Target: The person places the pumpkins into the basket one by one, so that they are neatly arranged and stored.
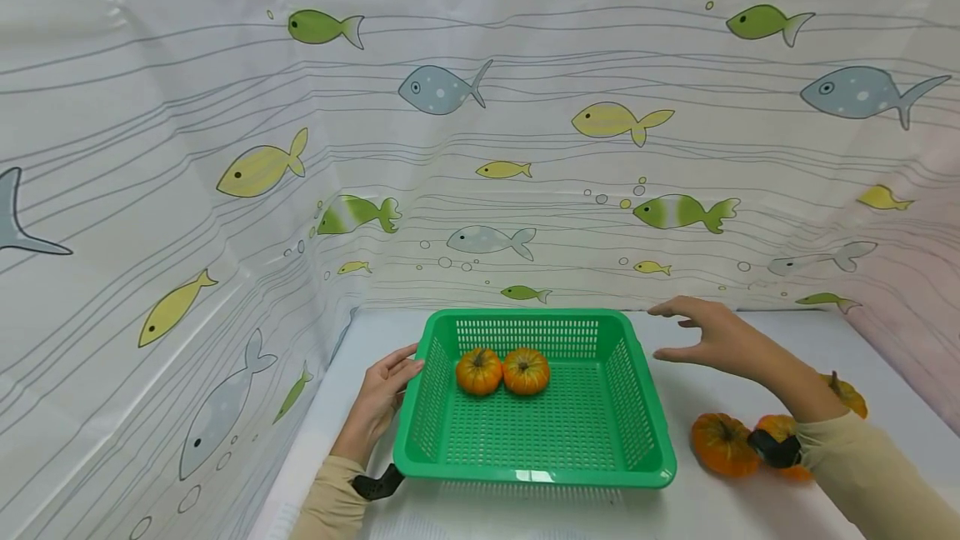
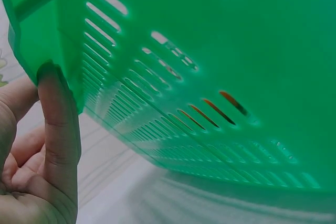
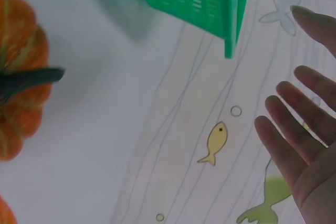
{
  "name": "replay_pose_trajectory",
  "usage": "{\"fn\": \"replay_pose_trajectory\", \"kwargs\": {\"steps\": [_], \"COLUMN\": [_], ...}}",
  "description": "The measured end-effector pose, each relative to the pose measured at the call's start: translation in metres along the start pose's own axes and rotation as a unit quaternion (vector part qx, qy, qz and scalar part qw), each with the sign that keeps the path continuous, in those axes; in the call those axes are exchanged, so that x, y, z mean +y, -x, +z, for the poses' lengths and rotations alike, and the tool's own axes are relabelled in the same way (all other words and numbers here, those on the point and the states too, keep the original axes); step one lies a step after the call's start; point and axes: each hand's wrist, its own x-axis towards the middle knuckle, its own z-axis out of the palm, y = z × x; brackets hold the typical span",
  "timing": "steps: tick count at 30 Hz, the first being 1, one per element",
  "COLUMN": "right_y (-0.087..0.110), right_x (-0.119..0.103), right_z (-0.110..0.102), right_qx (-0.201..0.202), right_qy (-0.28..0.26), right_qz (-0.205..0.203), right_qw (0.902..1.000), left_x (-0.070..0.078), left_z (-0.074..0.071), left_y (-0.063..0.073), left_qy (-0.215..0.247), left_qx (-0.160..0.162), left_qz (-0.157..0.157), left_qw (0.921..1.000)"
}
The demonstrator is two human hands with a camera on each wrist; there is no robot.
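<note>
Green basket (image 1: 465, 470): on white table (image 1: 701, 390), ctr of head view; clock hrs below read from basket ctr there.
L hand (image 1: 378, 398): at 9 to 10, against basket's side; fingers aim approx 1, wrist bent in from forearm at 7.
L fingers: clamped on basket rim, thumb one side, fingertip the other per L wrist cam; rest curl loosely, outside the wall.
R hand (image 1: 708, 338): btwn 2 & 3, raised off table, just beside basket's upper R corner, not touching; aims 9.
R fingers: apart, thumb well clear of the rest, nearly straight w/ slight bend; holds nothing.
R forearm: slants in from 4, sleeve (image 1: 862, 461) pushed below wrist; blk wrist unit (image 1: 776, 448) strapped on.
L pumpkin in basket (image 1: 478, 372): btwn 10 & 11, on basket floor, stem up.
R pumpkin in basket (image 1: 527, 372): nr 12, touching L one.
Pumpkins outside: one at 3 to 4 (image 1: 723, 445), full view; next (image 1: 780, 425) part hid by wrist unit; third (image 1: 850, 395) at 3, part hid by forearm.
Backdrop (image 1: 555, 227): fish-print sheet, 12 side, also 9 & 3.
</note>
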Motion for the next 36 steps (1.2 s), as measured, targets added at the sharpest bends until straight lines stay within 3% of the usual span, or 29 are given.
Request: {"fn": "replay_pose_trajectory", "kwargs": {"steps": [7, 16, 30, 36], "right_y": [0.020, 0.047, 0.100, 0.117], "right_x": [0.022, 0.066, 0.148, 0.169], "right_z": [-0.006, -0.012, -0.027, -0.030], "right_qx": [0.015, -0.001, -0.030, -0.014], "right_qy": [0.023, 0.056, 0.097, 0.094], "right_qz": [0.018, 0.097, 0.191, 0.232], "right_qw": [0.9995, 0.9937, 0.9763, 0.9681], "left_x": [0.001, 0.002, -0.002, -0.002], "left_z": [0.000, 0.000, 0.000, 0.000], "left_y": [0.001, -0.001, -0.001, 0.000], "left_qy": [0.004, 0.003, 0.004, 0.003], "left_qx": [0.004, 0.002, 0.000, -0.001], "left_qz": [-0.006, -0.005, -0.003, -0.003], "left_qw": [1.0000, 1.0000, 1.0000, 1.0000]}}
